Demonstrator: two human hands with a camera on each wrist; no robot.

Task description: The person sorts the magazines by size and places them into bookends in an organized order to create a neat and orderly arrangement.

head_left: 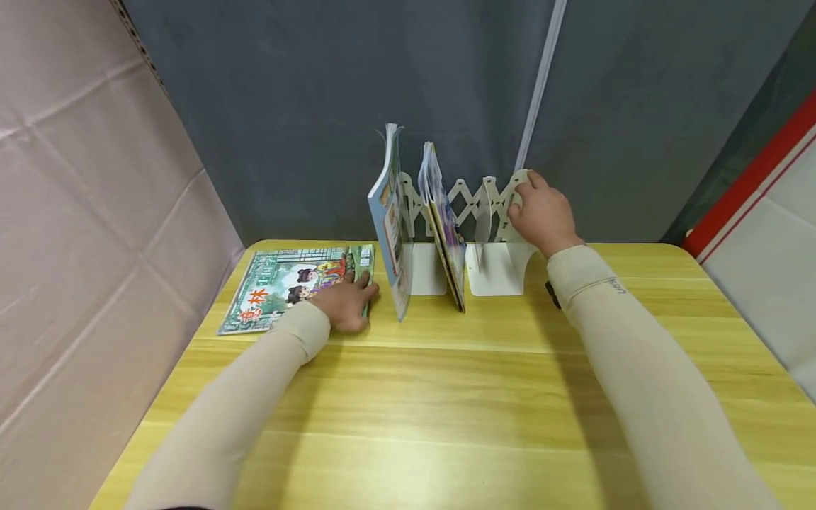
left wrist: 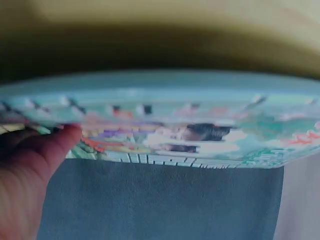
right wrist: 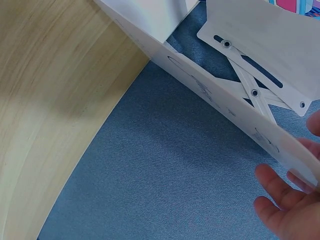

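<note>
Head view | left hand (head_left: 347,306) rests fingers flat on magazine (head_left: 290,287) lying at 10 o'clock on bench (head_left: 446,397), pinning it | right hand (head_left: 542,212) curls round rack (head_left: 491,234) end plate at 1 o'clock, seemingly steadying it | two books (head_left: 417,219) stand upright in its slots

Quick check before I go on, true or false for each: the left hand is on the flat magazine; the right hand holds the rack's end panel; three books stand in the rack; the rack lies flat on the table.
1. The left hand rests on the magazine lying flat. True.
2. The right hand holds the end panel of the white rack. True.
3. Three books stand in the rack. False: two books stand there.
4. The rack lies flat on the table. False: it stands upright.
</note>
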